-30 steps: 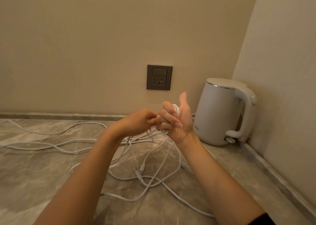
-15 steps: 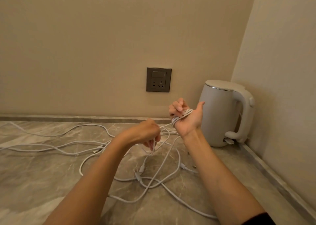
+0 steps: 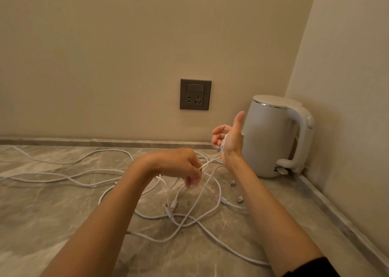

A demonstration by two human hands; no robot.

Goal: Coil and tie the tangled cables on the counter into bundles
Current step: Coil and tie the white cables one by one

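Two plain beige walls [image 3: 105, 55] meet in a corner at the right. Below them lies a grey-brown marble-patterned desk [image 3: 42, 213] with a raised stone lip along both walls.

The long tangled white cables [image 3: 183, 224] sprawl across the desk. They run from the far left edge through crossing loops in the middle to the near right, and some strands rise off the surface towards the hands.

A matte white electric kettle [image 3: 271, 142] with a looped handle stands upright in the corner, just beyond the right hand.

Both bare forearms reach in from the bottom, and the right one shows a dark sleeve edge [image 3: 311, 268].

The left hand [image 3: 179, 165] hovers above the tangle, knuckles up. Its fingers [image 3: 192, 182] are curled downward and pinch one strand, which stretches up to the right.

The right hand [image 3: 231, 142] is held higher, in front of the kettle. Its thumb points straight up and its fingers are bent inward around a small coil of white cable [image 3: 224, 144] wound across the palm.

A dark grey square wall socket [image 3: 195, 94] sits on the back wall above the hands.

A white cable plug [image 3: 173, 204] lies on the desk amid the loops, and two small metal-tipped connectors [image 3: 240, 198] lie near the right forearm
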